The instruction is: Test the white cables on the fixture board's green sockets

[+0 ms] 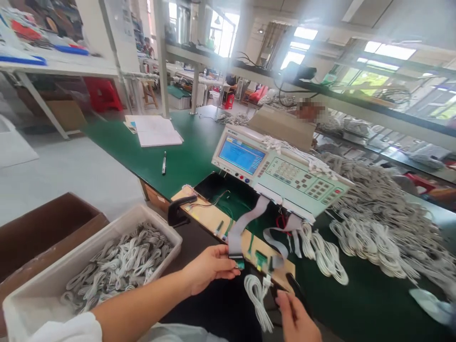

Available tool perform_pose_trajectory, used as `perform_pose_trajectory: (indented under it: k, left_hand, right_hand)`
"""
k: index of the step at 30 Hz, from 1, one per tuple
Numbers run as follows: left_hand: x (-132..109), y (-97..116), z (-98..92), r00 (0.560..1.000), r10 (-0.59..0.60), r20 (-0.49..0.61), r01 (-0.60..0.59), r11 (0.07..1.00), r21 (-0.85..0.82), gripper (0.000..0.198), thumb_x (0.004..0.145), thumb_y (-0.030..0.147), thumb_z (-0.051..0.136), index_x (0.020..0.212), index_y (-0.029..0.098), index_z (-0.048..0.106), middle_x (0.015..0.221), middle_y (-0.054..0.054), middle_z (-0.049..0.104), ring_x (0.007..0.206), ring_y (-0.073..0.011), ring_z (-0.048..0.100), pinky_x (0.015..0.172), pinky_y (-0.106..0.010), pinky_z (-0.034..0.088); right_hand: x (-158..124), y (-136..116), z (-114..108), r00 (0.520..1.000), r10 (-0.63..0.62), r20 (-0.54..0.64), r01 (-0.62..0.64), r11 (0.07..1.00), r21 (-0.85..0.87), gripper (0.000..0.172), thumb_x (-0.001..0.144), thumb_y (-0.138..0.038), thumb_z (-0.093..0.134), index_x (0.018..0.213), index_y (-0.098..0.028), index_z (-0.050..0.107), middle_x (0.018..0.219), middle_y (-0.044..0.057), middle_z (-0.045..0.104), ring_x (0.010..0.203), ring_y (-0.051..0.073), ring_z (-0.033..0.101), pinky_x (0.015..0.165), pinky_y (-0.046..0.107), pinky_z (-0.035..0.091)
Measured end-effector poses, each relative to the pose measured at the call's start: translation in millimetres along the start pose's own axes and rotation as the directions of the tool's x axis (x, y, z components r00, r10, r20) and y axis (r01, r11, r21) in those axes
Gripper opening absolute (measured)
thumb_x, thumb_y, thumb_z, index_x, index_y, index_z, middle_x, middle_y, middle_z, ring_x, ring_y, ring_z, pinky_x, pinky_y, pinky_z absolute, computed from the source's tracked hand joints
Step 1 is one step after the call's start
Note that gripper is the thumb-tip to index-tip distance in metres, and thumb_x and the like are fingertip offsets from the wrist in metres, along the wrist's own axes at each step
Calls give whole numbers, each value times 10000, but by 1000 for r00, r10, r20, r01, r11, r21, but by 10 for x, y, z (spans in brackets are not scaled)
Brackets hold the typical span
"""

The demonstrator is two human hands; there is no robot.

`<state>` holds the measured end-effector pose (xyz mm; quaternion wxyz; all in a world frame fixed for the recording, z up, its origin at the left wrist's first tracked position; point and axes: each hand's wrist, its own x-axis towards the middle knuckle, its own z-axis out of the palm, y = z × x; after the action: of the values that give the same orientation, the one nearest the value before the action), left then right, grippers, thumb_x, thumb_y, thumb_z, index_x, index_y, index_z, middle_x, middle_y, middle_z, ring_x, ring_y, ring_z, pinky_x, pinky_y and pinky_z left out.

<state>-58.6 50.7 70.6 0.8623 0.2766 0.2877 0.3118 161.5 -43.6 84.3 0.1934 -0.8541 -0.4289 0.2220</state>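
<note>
My left hand (215,266) is closed on the black connector (235,256) at the end of a grey ribbon cable (245,223), with a small green circuit board (240,264) at its fingertips. To the right, my right hand (297,317) has its fingers pinched together; what they hold, if anything, I cannot make out. Between the two hands is a coiled white cable (257,299), its plug end up by the wooden board (210,216). A second grey ribbon cable (276,237) runs down to that board. Both ribbons come from a pale green tester (297,178) with a lit blue screen.
A white bin (177,237) of coiled cables stands at left beside a brown carton (67,213). More cable coils are heaped on the green table (192,137) at right. A pen (164,163) and papers (158,130) lie farther back. A shelf beam (356,99) crosses above.
</note>
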Motion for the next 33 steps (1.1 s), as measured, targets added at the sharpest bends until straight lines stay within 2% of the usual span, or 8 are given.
perform_pose_trajectory:
  k: [3,7,12,15,21,26,30,33]
  left_hand:
    - [24,-55,122,997,-78,-2,78,993,-84,270,674,160,653,932,112,591,819,-56,617,716,-101,613,667,-173,490]
    - [29,-75,217,989,-144,-30,136,975,-178,198,676,128,647,866,99,598,796,-60,619,709,-96,613,649,-151,499]
    - [68,-103,248,981,-182,-60,169,969,-180,169,675,146,648,829,99,594,723,-48,612,635,-77,595,577,-137,484]
    - [140,-165,258,987,-139,-77,132,987,-92,186,650,177,675,809,114,604,672,-16,593,577,-56,558,532,-135,453]
    - [304,-333,304,995,66,-76,-54,987,152,311,634,259,689,906,132,609,797,-26,612,652,-73,550,615,-187,429]
    - [369,-427,314,992,90,-91,-72,979,189,345,622,291,693,910,127,595,764,-19,602,646,-93,547,613,-222,417]
    - [392,-461,249,987,69,-147,-43,984,170,399,566,310,726,895,129,590,703,-3,592,624,-104,549,596,-232,410]
    - [403,-467,177,982,56,-181,-24,984,175,431,535,297,742,900,132,584,699,2,593,616,-104,549,579,-228,408]
  right_hand:
    - [4,199,287,998,-40,44,27,963,267,437,714,-545,459,918,-195,622,924,72,684,899,245,594,769,295,450]
    - [70,131,565,1000,4,21,-16,807,591,476,654,-516,575,926,-126,597,851,73,688,833,236,610,757,304,467]
    - [90,82,595,992,47,114,-120,587,801,434,582,-438,683,884,-139,593,768,29,695,752,213,634,685,284,506]
    - [45,116,581,992,-17,125,-94,567,818,497,583,-419,690,963,-139,535,750,35,696,735,211,637,671,290,510]
    - [-79,151,549,992,-103,-75,127,798,590,407,701,-429,580,1011,-172,519,793,41,678,742,193,617,663,278,485]
    - [-12,150,472,959,-278,-53,280,905,320,317,683,-460,589,854,-195,626,820,45,672,745,205,607,685,295,476]
    - [-6,123,490,840,-533,-102,537,844,8,272,769,-461,480,755,-234,629,744,41,658,709,208,587,649,331,468]
    - [-112,143,596,714,-643,-277,548,759,-350,382,824,-473,320,777,-251,627,846,106,642,804,309,548,640,468,426]
